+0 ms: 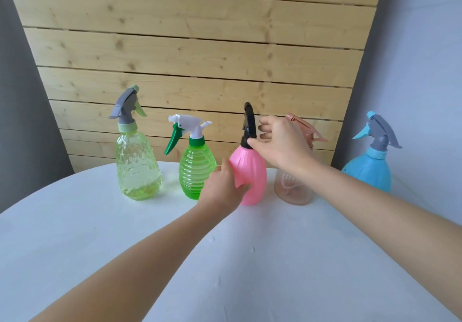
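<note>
Five spray bottles in a row at the back of the white counter [100,221]. Pink bottle [252,176] stands upright in the middle, between the green bottle [195,169] and the clear peach bottle [292,191].

Left hand [223,186]: fingers wrapped round the pink bottle's lower body, bracing it.

Right hand [280,141]: thumb on the collar of the black spray head [249,121], fingers curled behind it, a pinching hold.

Judgement: early stage. The head sits on the neck and the bottle has not left the counter. Whether it is being loosened or tightened, cannot tell. Twisting and any lift are left to do
</note>
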### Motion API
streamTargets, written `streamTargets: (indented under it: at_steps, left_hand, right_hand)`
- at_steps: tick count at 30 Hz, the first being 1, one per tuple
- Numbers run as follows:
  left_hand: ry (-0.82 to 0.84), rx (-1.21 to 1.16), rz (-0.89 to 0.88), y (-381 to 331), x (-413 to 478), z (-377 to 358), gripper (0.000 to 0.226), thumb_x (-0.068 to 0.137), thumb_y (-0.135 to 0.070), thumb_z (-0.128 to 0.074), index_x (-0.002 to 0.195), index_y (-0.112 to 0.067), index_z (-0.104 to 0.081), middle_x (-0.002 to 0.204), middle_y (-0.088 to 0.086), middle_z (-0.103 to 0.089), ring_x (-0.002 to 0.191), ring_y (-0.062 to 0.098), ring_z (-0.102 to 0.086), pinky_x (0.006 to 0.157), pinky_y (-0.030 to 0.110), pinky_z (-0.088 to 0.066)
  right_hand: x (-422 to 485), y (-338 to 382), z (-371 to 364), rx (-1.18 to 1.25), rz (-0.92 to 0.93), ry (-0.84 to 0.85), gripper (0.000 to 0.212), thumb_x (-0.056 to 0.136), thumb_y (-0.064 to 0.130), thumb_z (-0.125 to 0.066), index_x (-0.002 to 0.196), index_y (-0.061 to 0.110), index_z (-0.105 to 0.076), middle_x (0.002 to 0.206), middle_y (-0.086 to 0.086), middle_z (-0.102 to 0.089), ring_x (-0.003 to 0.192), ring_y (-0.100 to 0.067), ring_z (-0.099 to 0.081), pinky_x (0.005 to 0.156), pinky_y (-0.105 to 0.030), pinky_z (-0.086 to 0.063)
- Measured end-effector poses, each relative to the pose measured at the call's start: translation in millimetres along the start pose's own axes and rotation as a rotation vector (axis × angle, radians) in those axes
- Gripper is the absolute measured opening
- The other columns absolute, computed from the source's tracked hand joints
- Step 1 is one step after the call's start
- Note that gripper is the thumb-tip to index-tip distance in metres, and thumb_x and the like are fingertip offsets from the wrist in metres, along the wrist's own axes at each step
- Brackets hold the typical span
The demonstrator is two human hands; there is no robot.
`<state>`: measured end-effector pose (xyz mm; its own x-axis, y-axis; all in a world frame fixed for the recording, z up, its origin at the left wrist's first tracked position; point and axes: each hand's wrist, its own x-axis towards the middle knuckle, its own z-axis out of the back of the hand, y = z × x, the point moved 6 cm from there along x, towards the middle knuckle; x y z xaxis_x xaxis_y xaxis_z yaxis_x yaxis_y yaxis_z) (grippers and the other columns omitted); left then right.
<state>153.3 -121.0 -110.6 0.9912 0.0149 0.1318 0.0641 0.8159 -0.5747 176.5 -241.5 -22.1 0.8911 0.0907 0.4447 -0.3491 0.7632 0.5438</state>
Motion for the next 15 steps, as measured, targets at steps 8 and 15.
streamTargets:
  at_steps: [8, 15]
  left_hand:
    - [-0.129, 0.123, -0.144, -20, -19, 18, 0.070, 0.090, -0.019, -0.056, 0.148, -0.013, -0.016, 0.137, 0.006, -0.035, 0.123, 0.026, -0.039, 0.085, 0.034, -0.042]
    - [-0.100, 0.173, -0.152, -31, -24, 4, 0.077, 0.090, -0.024, -0.054, 0.149, -0.015, -0.007, 0.141, 0.004, -0.028, 0.128, 0.024, -0.032, 0.090, 0.033, -0.044]
  right_hand:
    - [-14, -7, 70, -0.168, 0.107, -0.040, 0.048, 0.089, 0.015, -0.063, 0.135, 0.013, -0.052, 0.135, -0.010, -0.056, 0.129, -0.021, -0.047, 0.108, -0.024, -0.026]
    - [-2, -55, 59, -0.304, -0.095, 0.080, 0.037, 0.095, 0.026, -0.053, 0.128, 0.010, -0.047, 0.120, -0.011, -0.059, 0.112, -0.032, -0.053, 0.090, -0.038, -0.043]
